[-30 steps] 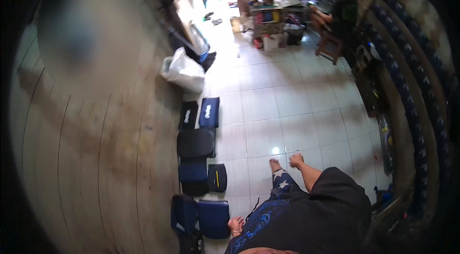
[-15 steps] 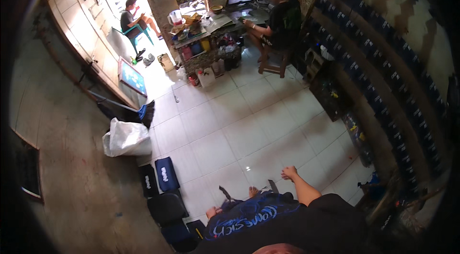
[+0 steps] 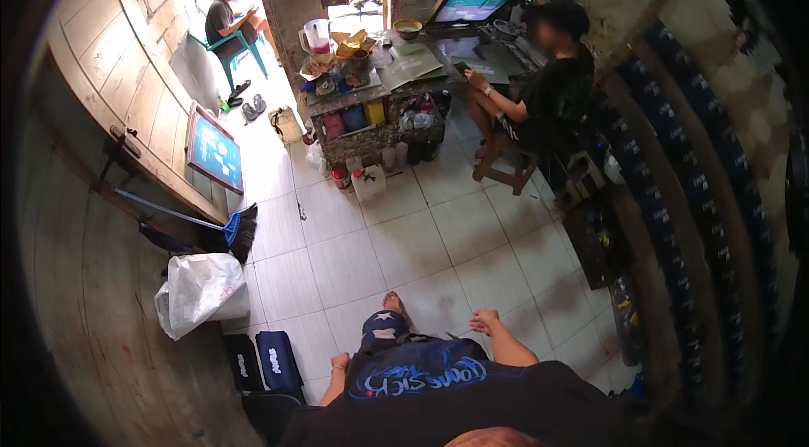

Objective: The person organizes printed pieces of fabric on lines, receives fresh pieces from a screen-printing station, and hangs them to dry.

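My right hand (image 3: 484,322) hangs out in front of my body over the tiled floor, its fingers loosely bent and a little apart, with nothing seen in it. My left hand (image 3: 340,361) is low at my left side, nearest to a dark blue folded item (image 3: 279,360) that lies by the wall. Its fingers are too small to make out, and I see no object in it. Between the hands one bare foot (image 3: 393,302) is set forward on the white tiles (image 3: 417,236), below dark shorts with a star.
Ahead, a cluttered workbench (image 3: 345,97) holds a monitor (image 3: 474,3); a person (image 3: 556,68) sits there on a wooden stool (image 3: 506,171). A white plastic sack (image 3: 202,291) and broom (image 3: 243,232) line the left wall. Outside the open door (image 3: 93,51) another person (image 3: 227,21) sits. Racks of dark printed pieces (image 3: 666,194) fill the right.
I have moved forward, so the bench and seated person look nearer. One bare foot has come forward. My left hand has swung out to the left; my right hand stays in front.
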Tool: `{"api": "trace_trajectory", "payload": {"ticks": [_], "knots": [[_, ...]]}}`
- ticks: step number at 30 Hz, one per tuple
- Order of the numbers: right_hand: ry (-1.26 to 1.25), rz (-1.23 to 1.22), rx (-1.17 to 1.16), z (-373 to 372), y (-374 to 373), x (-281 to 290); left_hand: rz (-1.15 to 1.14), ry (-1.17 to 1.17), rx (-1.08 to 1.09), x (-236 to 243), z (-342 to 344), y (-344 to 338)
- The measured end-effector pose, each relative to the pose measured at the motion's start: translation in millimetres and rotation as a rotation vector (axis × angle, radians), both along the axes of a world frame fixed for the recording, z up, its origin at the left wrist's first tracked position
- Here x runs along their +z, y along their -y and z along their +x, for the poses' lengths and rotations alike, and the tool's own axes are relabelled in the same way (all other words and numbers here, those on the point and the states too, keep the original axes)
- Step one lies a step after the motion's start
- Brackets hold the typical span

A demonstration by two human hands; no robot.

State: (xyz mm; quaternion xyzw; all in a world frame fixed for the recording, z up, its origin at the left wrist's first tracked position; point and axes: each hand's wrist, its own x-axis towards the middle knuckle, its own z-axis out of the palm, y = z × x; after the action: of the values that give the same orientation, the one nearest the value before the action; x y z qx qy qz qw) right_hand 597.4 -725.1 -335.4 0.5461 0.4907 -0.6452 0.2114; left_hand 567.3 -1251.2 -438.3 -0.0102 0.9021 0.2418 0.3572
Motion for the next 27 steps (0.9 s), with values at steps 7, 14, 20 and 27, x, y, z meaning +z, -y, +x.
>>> {"api": "trace_trajectory", "payload": {"ticks": [7,14,20,27], "knots": [[-0.285,-0.068,-0.051,-249.9,-44.2,7.1,0.631,0.241,1.108,101.9,-242.8,-64.3],[-0.487,-0.068,-0.031,-585.2,-111.4,44.1,0.625,-0.032,1.252,149.9,-411.0,-116.2],[-0.531,-0.07,-0.153,-854.5,-165.1,56.3,0.457,0.198,1.465,144.8,-396.8,-187.8],[-0.409,-0.075,-0.313,-1046.1,-210.1,7.5,0.311,0.328,1.619,220.1,-433.5,-266.1]]}}
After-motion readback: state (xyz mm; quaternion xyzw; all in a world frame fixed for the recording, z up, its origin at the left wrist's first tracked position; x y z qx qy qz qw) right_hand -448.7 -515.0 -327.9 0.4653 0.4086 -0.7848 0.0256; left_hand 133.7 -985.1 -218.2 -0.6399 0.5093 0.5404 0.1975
